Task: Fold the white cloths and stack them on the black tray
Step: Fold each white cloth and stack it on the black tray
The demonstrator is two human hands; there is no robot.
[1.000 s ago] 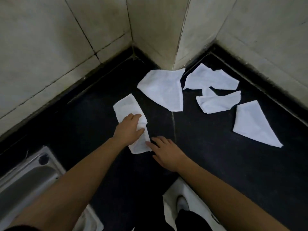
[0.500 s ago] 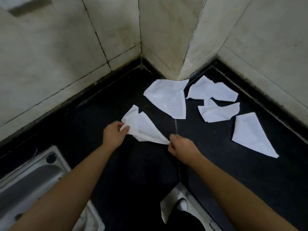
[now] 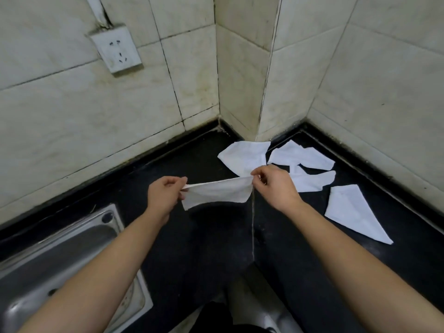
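White cloth (image 3: 216,194) is held stretched in the air above the black counter (image 3: 216,248), directly in front of the projecting wall corner (image 3: 240,92). The left hand (image 3: 165,195) has a closed pinch grip on the cloth's left end. The right hand (image 3: 274,186) has the same grip on its right end.

Four further cloths lie on the counter:
- a first cloth (image 3: 242,157) at the foot of the wall corner, partly hidden by the right hand;
- a second cloth (image 3: 300,155) just right of the corner;
- a third cloth (image 3: 312,182) touching the second;
- a triangular cloth (image 3: 353,212) farthest right of the corner.

Total count is five cloths. One steel sink (image 3: 60,255) sits well left of the corner, and one wall socket (image 3: 115,50) is high to its left.
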